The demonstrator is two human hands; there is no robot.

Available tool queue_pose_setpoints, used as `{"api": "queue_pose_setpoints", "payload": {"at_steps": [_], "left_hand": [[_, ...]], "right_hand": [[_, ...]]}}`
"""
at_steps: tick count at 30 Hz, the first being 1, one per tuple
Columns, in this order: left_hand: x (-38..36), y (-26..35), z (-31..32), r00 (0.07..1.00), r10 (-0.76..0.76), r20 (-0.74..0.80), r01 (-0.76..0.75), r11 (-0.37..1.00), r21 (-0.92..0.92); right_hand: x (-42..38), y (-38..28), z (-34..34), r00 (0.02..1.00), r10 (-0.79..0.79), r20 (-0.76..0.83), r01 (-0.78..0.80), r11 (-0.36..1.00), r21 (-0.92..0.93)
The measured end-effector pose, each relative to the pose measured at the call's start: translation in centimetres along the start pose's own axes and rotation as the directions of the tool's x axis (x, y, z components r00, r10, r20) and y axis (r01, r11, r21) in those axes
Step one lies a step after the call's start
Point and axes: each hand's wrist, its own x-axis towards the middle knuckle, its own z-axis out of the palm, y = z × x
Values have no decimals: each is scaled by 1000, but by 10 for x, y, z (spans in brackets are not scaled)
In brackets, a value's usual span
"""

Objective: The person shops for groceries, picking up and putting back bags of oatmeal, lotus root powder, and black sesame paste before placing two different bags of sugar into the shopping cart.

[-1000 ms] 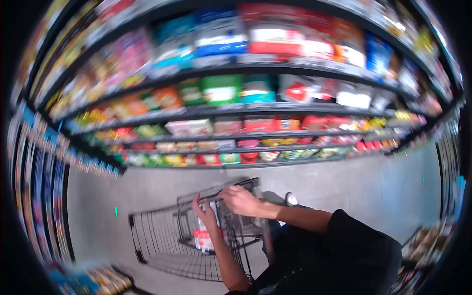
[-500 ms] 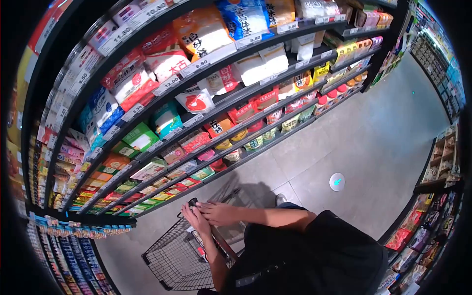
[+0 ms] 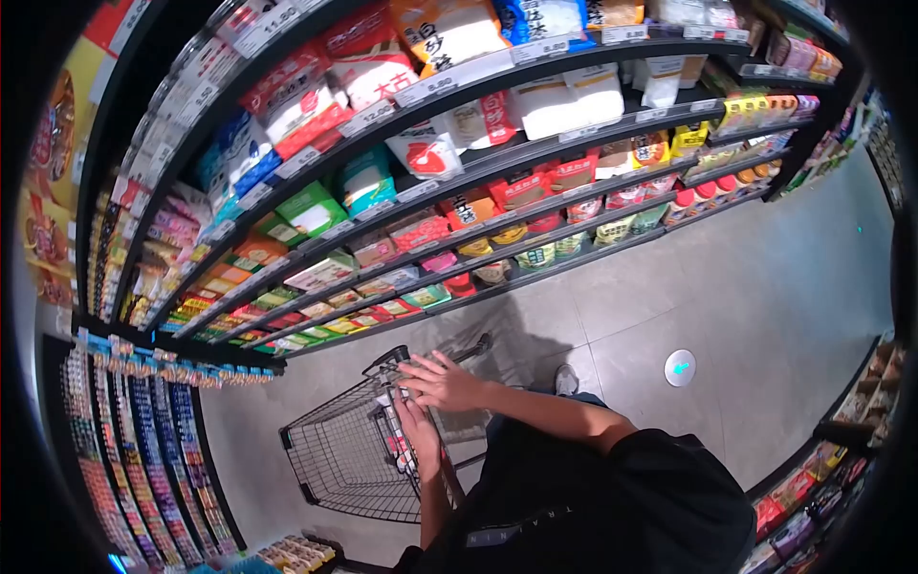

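A wire shopping cart stands in front of me on the left. My right hand is at the upper end of its handle, with the fingers stretched out and spread apart. Just below, my left hand lies along the handle area with its fingers extended, the tips close under the right hand. A red and white panel shows beside the left hand, inside the cart's handle end. The handle itself is mostly hidden under both hands and forearms.
A long shelf unit with bagged goods, such as a white sugar bag, runs along the upper side. Another rack stands at the left, and packaged goods line the lower right. Grey tiled floor carries a round lit arrow mark.
The view has turned, so the shelves sit further right. The right hand's fingers have spread, and the hands are less overlapped. More of the cart basket and its upper handle end shows.
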Motion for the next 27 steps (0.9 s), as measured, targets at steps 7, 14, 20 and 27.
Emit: {"api": "queue_pose_setpoints", "payload": {"at_steps": [7, 14, 20, 27], "left_hand": [[5, -10, -9, 998, -58, -5, 58, 968, 243], [6, -4, -18, 995, 35, -89, -9, 960, 278], [17, -17, -58, 973, -169, -157, 204, 947, 248], [46, -63, -123, 964, -188, -186, 205, 976, 74]], "right_hand": [[4, -6, 8, 998, 57, 3, -57, 998, 7], [22, -14, 8, 951, 168, 258, -197, 976, 91], [51, -37, 23, 867, 225, 446, -273, 961, 46], [95, -48, 91, 895, 115, 431, -255, 925, 281]]}}
